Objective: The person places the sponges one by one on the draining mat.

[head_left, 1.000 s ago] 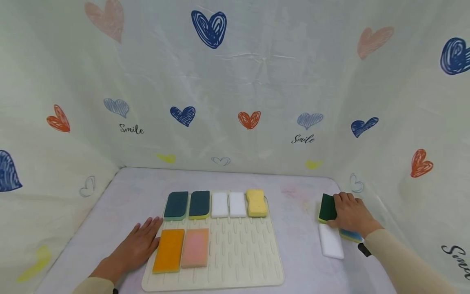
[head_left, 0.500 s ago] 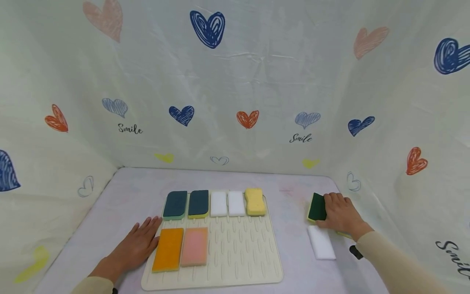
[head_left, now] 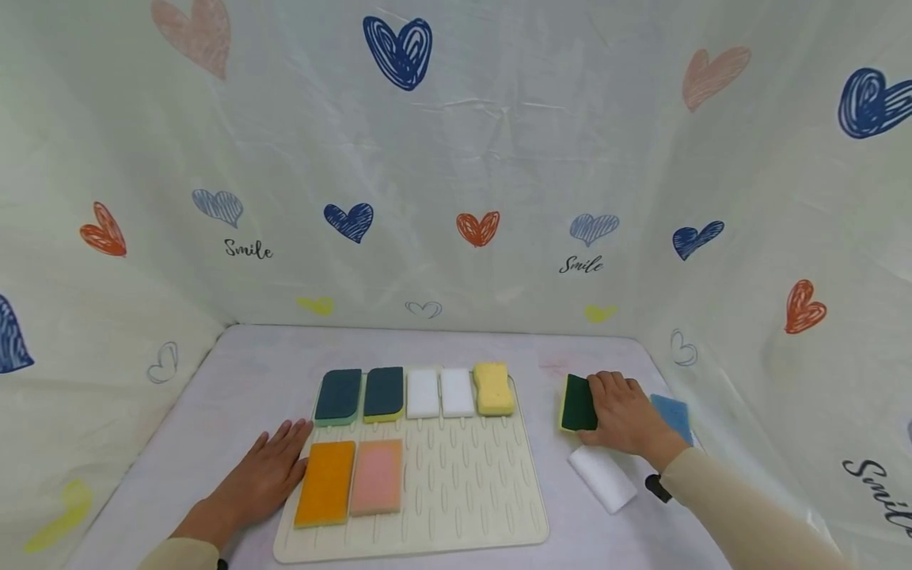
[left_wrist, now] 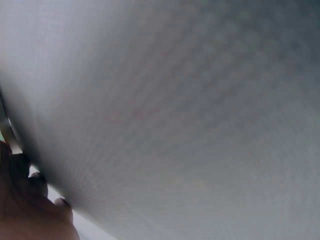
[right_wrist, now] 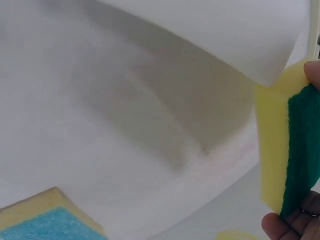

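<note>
In the head view my right hand (head_left: 628, 416) grips a green and yellow scouring sponge (head_left: 579, 404) by its edges, right of the mat. The right wrist view shows thumb and fingertips on opposite edges of this scouring sponge (right_wrist: 300, 150). A white sponge (head_left: 602, 479) lies slanted just in front of that hand; its corner appears to touch the scouring sponge. Behind the wrist lies a blue sponge (head_left: 671, 416), partly hidden. My left hand (head_left: 264, 475) rests flat with straight fingers on the table at the mat's left edge, beside an orange sponge (head_left: 325, 484).
A cream ribbed mat (head_left: 470, 491) carries a back row of sponges: two dark green ones, two white ones and a yellow one (head_left: 493, 389). A pink sponge (head_left: 376, 476) lies beside the orange one. Heart-printed sheeting (head_left: 427, 158) surrounds the table at the back and sides.
My right hand has moved left with the scouring sponge. The white sponge has shifted left and turned. More of the blue sponge shows behind the wrist. The left hand stays in place.
</note>
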`<move>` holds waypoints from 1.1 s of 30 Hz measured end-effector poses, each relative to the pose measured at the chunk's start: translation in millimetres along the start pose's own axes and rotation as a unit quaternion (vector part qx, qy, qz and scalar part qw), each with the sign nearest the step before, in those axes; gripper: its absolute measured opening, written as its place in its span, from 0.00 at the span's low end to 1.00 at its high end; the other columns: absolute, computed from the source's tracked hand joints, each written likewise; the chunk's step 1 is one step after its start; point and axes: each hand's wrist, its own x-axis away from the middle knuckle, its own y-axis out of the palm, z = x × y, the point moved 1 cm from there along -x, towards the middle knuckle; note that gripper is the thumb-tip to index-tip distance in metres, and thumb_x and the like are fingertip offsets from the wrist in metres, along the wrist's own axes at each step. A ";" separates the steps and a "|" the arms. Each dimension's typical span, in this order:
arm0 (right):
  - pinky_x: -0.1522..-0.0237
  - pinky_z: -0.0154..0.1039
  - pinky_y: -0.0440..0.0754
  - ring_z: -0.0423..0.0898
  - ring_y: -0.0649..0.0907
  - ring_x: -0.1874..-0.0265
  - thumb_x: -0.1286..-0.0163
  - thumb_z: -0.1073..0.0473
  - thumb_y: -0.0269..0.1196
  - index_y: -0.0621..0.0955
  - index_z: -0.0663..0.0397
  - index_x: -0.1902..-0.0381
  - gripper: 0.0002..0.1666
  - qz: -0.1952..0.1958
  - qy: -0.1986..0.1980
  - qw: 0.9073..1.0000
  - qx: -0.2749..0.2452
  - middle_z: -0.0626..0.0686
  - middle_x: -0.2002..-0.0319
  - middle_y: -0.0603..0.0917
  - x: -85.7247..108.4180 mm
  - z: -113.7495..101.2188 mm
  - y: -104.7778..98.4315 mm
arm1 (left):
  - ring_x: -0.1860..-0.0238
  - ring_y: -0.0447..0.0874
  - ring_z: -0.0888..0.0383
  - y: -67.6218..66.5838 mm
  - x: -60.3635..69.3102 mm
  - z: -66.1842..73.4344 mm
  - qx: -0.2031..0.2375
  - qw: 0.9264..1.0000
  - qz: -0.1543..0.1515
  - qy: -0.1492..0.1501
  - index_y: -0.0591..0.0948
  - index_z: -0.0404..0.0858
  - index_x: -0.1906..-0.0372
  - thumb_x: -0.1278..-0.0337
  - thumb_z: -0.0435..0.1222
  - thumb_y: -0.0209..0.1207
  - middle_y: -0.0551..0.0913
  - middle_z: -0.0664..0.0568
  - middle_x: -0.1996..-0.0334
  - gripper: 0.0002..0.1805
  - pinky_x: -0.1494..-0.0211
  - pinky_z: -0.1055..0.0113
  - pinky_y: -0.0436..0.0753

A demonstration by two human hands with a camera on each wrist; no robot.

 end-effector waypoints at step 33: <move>0.47 0.53 0.82 0.54 0.80 0.51 0.53 0.21 0.72 0.76 0.62 0.40 0.59 0.063 -0.120 0.990 -0.034 0.58 0.48 0.81 -43.8 -118.1 -46.6 | 0.19 0.57 0.31 -0.1 -0.7 -0.7 -0.001 1.000 0.004 0.003 0.59 0.31 0.18 0.20 0.50 0.54 0.63 0.33 0.20 0.39 0.21 0.28 0.54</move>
